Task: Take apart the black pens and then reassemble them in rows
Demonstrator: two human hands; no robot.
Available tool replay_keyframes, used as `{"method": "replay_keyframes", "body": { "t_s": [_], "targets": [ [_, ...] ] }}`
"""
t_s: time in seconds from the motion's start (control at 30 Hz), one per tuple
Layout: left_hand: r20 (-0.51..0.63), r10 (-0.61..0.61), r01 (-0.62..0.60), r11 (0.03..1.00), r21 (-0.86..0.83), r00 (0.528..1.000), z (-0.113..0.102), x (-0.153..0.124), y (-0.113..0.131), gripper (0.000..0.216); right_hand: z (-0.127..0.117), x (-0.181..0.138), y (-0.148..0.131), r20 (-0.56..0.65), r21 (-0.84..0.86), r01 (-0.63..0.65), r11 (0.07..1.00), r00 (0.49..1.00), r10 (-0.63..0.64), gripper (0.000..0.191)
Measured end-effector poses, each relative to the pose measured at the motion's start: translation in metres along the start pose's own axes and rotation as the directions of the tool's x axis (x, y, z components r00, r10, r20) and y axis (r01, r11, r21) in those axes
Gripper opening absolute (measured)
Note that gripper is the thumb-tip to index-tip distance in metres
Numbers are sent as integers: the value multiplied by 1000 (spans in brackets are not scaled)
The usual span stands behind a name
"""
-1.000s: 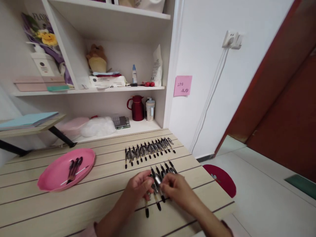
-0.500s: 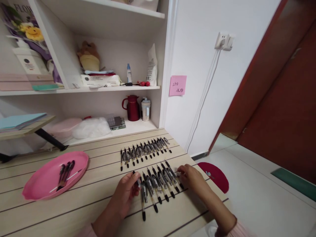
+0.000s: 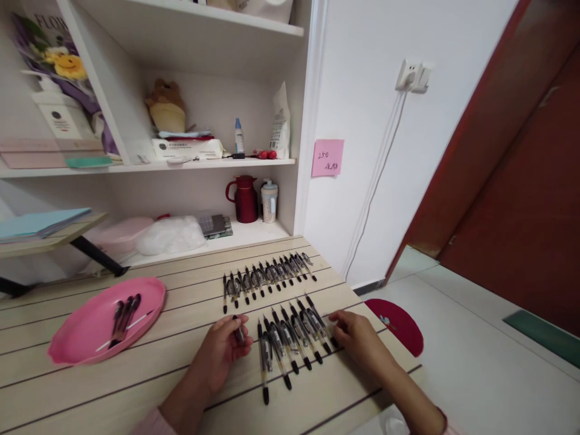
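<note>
My left hand (image 3: 223,347) is closed around a short dark piece that looks like a pen cap (image 3: 238,332), partly hidden by the fingers. It is held just left of the near row of pens (image 3: 285,341), apart from them. Those pens lie side by side, slanted, thin tips away from me and black ends toward me, with shorter dark cap-like pieces between them. My right hand (image 3: 356,335) rests at the right end of this row, fingers loosely bent and beside the last pen; whether they touch it I cannot tell. A second row of pens (image 3: 267,278) lies farther back.
A pink tray (image 3: 67,347) at the left holds several dark pens and a thin white stick. Behind the table stand shelves (image 3: 190,163) with a red jug (image 3: 246,199) and a cup (image 3: 269,202). A red round stool (image 3: 399,326) is beyond the right table edge.
My left hand has moved left, away from the leftmost pen of the near row, with the dark piece in its fingers. The right hand stays near the row's right end. The view has shifted slightly.
</note>
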State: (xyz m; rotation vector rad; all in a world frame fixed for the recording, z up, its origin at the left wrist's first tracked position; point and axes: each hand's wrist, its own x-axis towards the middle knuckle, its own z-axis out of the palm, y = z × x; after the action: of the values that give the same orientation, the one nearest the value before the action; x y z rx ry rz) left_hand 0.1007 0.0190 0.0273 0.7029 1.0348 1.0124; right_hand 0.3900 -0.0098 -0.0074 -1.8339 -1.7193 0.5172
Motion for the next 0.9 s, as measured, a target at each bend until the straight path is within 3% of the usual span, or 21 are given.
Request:
{"method": "replay_keyframes", "body": {
  "t_s": [0.17,0.33,0.5,0.63,0.73,0.83,0.9],
  "targets": [
    [-19,-52,49,988,-147,998,-4,5,-2,6,3,-16,-14,-29,-157,-27,987,999,23,11],
    [-8,-37,36,990,-134,999,-2,5,-3,6,7,-22,-28,-92,-375,-102,921,993,73,8],
    [45,38,-33,994,-108,998,5,-1,-3,7,9,-17,-27,-126,-410,-129,903,988,84,7],
    [59,89,-88,996,-25,994,9,-3,-5,11,-1,-12,-20,-196,-214,-178,960,971,136,8],
    [79,90,-96,992,81,993,17,-3,-8,19,-4,-9,-23,-178,108,-139,984,971,157,10],
    [89,99,-111,984,140,991,32,-3,-10,32,5,-8,-44,-49,462,-90,882,991,127,13],
    [88,121,-132,983,127,989,41,-4,-10,37,16,-9,-64,26,585,-74,808,997,73,13]
  ]
}}
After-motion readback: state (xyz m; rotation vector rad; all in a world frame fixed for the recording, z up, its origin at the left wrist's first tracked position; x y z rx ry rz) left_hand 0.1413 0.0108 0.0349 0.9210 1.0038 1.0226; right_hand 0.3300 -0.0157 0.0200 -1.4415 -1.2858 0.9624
